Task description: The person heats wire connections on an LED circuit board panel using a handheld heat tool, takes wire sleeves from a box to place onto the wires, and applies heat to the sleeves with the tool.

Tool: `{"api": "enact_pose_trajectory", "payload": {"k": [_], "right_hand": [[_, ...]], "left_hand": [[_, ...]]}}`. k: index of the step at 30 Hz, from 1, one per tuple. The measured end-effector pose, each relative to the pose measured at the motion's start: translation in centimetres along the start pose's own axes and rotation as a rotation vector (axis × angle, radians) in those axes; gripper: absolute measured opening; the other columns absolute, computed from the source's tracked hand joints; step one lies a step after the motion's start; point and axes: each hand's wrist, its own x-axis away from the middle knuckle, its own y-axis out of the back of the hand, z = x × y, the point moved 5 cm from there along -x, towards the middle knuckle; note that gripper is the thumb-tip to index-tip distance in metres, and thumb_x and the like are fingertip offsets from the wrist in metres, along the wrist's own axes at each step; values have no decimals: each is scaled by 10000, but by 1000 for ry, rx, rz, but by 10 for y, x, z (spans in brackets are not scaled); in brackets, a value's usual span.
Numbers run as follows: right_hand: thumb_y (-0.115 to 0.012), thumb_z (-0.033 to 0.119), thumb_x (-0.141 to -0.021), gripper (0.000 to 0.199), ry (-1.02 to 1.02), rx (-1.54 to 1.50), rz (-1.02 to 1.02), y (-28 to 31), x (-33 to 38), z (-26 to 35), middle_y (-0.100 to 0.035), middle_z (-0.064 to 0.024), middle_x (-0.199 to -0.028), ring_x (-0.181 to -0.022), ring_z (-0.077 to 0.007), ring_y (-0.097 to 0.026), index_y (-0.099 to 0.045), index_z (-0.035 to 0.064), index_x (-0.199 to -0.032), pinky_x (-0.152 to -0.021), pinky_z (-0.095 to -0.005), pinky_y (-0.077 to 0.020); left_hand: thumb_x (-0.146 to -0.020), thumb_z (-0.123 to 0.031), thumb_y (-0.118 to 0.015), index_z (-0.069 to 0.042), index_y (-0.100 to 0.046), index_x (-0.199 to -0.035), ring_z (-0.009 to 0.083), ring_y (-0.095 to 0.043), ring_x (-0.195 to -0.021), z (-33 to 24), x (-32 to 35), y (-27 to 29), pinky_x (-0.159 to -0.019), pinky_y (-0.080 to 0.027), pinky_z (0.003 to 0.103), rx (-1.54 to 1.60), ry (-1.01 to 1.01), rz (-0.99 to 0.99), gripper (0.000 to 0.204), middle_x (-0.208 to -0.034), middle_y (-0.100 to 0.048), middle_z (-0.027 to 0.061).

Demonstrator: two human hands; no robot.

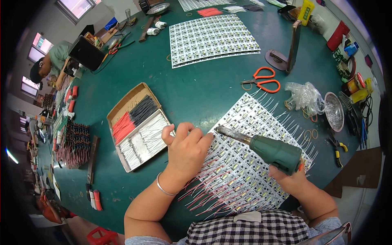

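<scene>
A white panel of small circuit boards point(245, 163) lies at a slant in front of me, with red and white wires hanging off its left edge and white wires off its right. My right hand point(290, 179) is closed round the green body of a soldering gun point(273, 151), whose metal tip reaches the panel's upper left edge. Close to that tip is my left hand point(188, 149), fingers curled and pinched; what they grip, if anything, is too small to make out. Just left of it sits a cardboard box point(118, 109) with red, black and white cut wires.
Orange-handled scissors point(265, 81), a clear plastic bag point(304, 98), a metal dish point(334, 112) and yellow-black pliers point(337, 149) lie right. A stack of board panels point(212, 38) is farther back, near an upright brown stand point(293, 47). Another person point(53, 61) works at far left.
</scene>
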Motion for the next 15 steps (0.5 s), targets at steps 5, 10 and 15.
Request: {"api": "enact_pose_trajectory", "payload": {"k": [5, 10, 15], "right_hand": [[-659, 30, -769, 383, -42, -53, 2, -4, 0, -3, -620, -70, -975, -872, -105, -584, -509, -14, -1119, -777, -257, -470], [-656, 30, -772, 395, -73, -27, 8, -7, -2, -1, -617, -74, -991, -860, -110, -587, -502, -15, -1133, -780, -254, -472], [-676, 60, -765, 444, 239, 247, 43, -9, -3, 1, -612, -94, -1027, -886, -132, -601, -495, -13, -1163, -789, -269, -479]], "left_hand": [[-671, -114, -656, -160, -664, -745, 160, -497, -819, 1, 0, -3, -842, -250, 427, 12, -2, 59, 87, -673, -491, -40], [-673, -110, -651, -159, -666, -750, 160, -495, -823, -1, -1, -1, -861, -248, 428, 18, 3, 55, 93, -672, -490, -38], [-672, -104, -650, -160, -667, -751, 161, -494, -823, -1, -2, -2, -869, -245, 427, 18, 12, 55, 99, -673, -490, -36]]}}
